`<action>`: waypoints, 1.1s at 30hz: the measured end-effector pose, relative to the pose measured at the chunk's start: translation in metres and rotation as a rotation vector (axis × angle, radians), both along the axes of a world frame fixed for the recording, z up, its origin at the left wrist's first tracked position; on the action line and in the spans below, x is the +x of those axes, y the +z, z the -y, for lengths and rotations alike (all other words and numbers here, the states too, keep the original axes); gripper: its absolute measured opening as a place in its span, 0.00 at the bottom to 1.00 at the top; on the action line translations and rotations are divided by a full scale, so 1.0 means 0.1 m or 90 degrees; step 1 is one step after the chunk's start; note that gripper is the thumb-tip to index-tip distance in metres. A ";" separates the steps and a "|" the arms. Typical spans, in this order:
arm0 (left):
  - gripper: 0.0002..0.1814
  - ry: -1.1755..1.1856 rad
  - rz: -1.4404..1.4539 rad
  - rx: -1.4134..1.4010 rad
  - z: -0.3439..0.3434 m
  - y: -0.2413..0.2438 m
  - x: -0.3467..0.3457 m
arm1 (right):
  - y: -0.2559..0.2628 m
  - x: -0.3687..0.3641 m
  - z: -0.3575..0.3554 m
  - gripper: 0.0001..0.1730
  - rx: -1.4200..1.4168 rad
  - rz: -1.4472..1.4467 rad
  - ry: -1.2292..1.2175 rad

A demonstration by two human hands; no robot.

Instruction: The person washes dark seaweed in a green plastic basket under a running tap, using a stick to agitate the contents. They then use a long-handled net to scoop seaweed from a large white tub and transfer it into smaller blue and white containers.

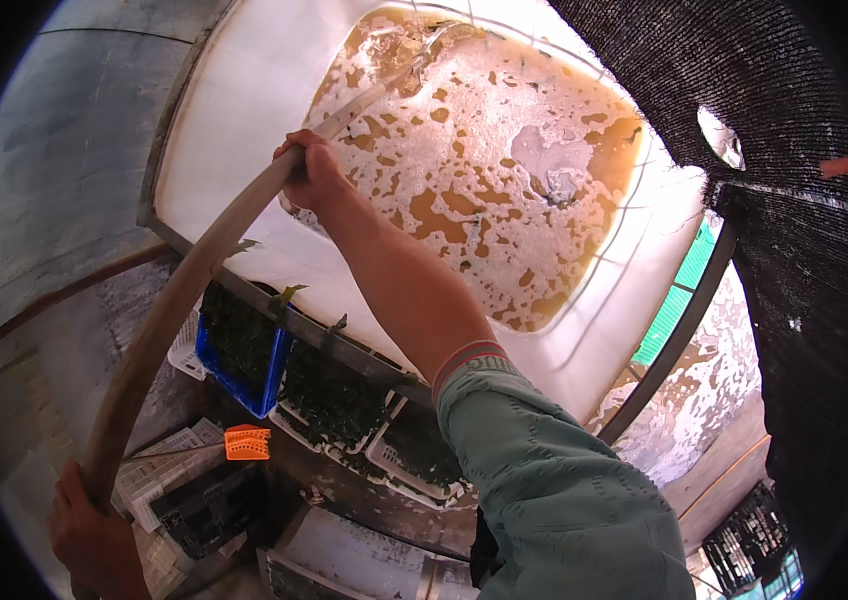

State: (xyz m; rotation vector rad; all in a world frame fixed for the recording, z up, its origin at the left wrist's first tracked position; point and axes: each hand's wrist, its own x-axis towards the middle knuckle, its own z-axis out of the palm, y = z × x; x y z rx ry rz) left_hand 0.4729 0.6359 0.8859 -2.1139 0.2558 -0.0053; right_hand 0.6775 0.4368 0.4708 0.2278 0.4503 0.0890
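Observation:
A long wooden pole (169,300) runs diagonally between my hands. My right hand (311,171) grips it over the near left rim of a large white tank (221,112). Lower down, near the left edge of the view, my left hand (94,529) is closed around the same pole. The pole's far end dips into brown, foamy liquid (443,202) at the tank's far left corner, and its tip is hidden there. Pale foam covers much of the surface, with a few dark leafy bits floating in it.
Below the tank stand a blue crate (268,375) and white plastic baskets (394,442) filled with dark green leaves. An orange fly swatter (247,442) lies by newspapers (169,454). Black shade netting (784,90) hangs at right. A metal frame bar (319,326) edges the tank.

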 end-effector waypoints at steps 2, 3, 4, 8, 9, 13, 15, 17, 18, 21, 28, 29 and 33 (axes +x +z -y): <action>0.25 -0.085 0.014 0.011 -0.05 0.01 0.09 | 0.06 -0.06 0.11 0.08 0.049 -0.003 -0.053; 0.26 -0.117 0.022 0.025 -0.09 0.08 0.07 | 0.12 -0.14 0.13 0.07 0.091 -0.007 -0.062; 0.26 -0.139 0.015 0.016 -0.10 0.09 0.09 | 0.15 -0.21 0.23 0.07 0.122 -0.010 -0.071; 0.24 -0.206 -0.019 -0.023 -0.08 0.21 0.09 | 0.33 -0.63 0.42 0.07 0.009 0.015 -0.051; 0.24 -0.223 -0.030 -0.043 -0.06 0.22 0.07 | 0.34 -0.72 0.49 0.07 0.009 0.004 -0.051; 0.19 -0.230 -0.121 -0.132 -0.04 0.21 0.10 | 0.20 -1.07 0.61 0.06 -0.028 -0.033 -0.039; 0.17 -0.209 -0.131 -0.144 -0.04 0.16 0.08 | 0.19 -1.30 0.61 0.06 -0.061 -0.045 -0.038; 0.16 -0.200 -0.159 -0.145 -0.09 0.12 0.08 | 0.14 -1.53 0.59 0.07 -0.083 -0.063 -0.048; 0.16 -0.188 -0.178 -0.146 -0.13 0.08 0.05 | 0.10 -1.64 0.57 0.07 -0.092 -0.087 -0.048; 0.14 -0.151 -0.250 -0.219 -0.17 -0.09 0.01 | -0.05 -1.91 0.51 0.08 -0.116 -0.140 -0.037; 0.10 -0.022 -0.361 -0.381 0.03 -0.95 -0.20 | -0.89 -2.05 0.94 0.09 0.070 -0.169 -0.232; 0.10 0.012 -0.378 -0.388 -0.05 -0.98 -0.22 | -0.96 -2.05 0.91 0.09 0.039 -0.212 -0.177; 0.10 0.110 -0.410 -0.409 -0.37 -0.96 -0.29 | -0.73 -2.10 0.57 0.09 -0.049 -0.384 -0.034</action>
